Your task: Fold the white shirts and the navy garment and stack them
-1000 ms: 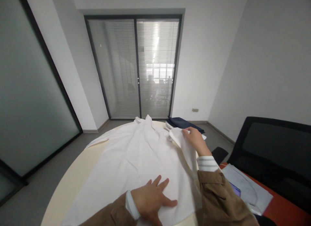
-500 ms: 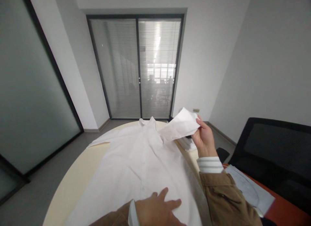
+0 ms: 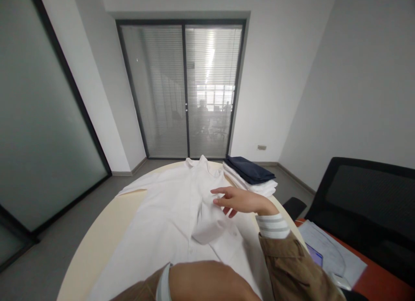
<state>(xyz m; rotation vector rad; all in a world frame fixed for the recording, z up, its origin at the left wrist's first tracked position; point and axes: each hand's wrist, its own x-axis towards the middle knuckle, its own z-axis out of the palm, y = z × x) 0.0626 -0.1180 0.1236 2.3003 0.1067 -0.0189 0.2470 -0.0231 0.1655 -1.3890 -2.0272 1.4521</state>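
Note:
A white button-up shirt [image 3: 162, 214] lies front side up, its collar toward the far edge of the round table [image 3: 94, 236]. The sleeve [image 3: 209, 229] on the right is folded inward over the shirt's front. Just above that sleeve, my right hand [image 3: 241, 200] is open with its fingers apart, pointing left. Whether its fingertips touch the cloth is unclear. Low in the view, my left hand [image 3: 210, 280] is over the lower part of the shirt. Its fingers are out of sight, so I cannot see whether they grip anything.
A dark navy folded garment [image 3: 251, 169] rests on folded white clothes [image 3: 264, 188] at the table's right far edge. On the right, a black mesh chair [image 3: 363, 206] stands beside a red surface [image 3: 385, 273] bearing papers [image 3: 333, 249] and a phone [image 3: 314, 254].
My right hand has let go of the sleeve, which went from raised at the right to lying across the shirt. My left hand's fingers have passed out of view, and the folded stack is uncovered.

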